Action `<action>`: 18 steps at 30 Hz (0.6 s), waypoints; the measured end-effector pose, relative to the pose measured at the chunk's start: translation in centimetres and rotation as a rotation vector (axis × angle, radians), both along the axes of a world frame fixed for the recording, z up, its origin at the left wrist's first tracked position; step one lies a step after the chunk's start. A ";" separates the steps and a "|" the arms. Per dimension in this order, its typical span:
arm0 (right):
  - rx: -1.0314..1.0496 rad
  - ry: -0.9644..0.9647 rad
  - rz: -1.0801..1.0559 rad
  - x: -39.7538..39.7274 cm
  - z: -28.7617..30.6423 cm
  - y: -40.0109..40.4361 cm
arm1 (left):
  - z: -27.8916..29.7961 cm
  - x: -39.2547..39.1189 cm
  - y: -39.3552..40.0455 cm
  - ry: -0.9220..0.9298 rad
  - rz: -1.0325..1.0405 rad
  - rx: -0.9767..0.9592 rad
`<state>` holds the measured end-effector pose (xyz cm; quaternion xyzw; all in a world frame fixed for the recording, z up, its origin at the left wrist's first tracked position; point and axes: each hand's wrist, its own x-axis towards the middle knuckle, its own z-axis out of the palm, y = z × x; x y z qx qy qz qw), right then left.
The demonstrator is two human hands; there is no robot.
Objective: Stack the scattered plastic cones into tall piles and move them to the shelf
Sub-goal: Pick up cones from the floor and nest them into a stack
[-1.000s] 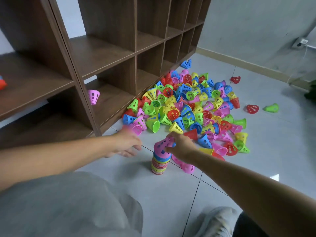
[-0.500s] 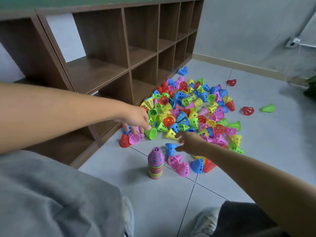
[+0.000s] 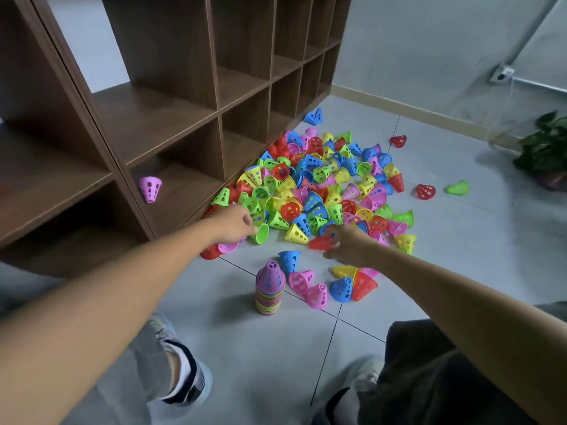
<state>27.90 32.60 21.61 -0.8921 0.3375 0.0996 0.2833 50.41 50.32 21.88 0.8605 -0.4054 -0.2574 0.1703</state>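
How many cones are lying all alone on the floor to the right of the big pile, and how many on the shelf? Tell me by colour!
Red cones: 2
Green cone: 1
Pink cone on the shelf: 1
Total: 4

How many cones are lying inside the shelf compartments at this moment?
1: a pink cone lies on its side in a lower compartment of the shelf. Others could be hidden behind the left arm.

Head-worn view, forward and downward
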 end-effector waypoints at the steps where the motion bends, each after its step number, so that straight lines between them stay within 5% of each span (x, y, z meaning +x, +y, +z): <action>1: -0.014 -0.002 -0.014 0.0 0.1 0.0 | -0.9 0.5 0.3 0.001 0.031 -0.009; 18: 0.109 -0.041 -0.159 3.2 -8.2 -6.6 | -14.4 4.7 -7.6 0.329 0.205 -0.010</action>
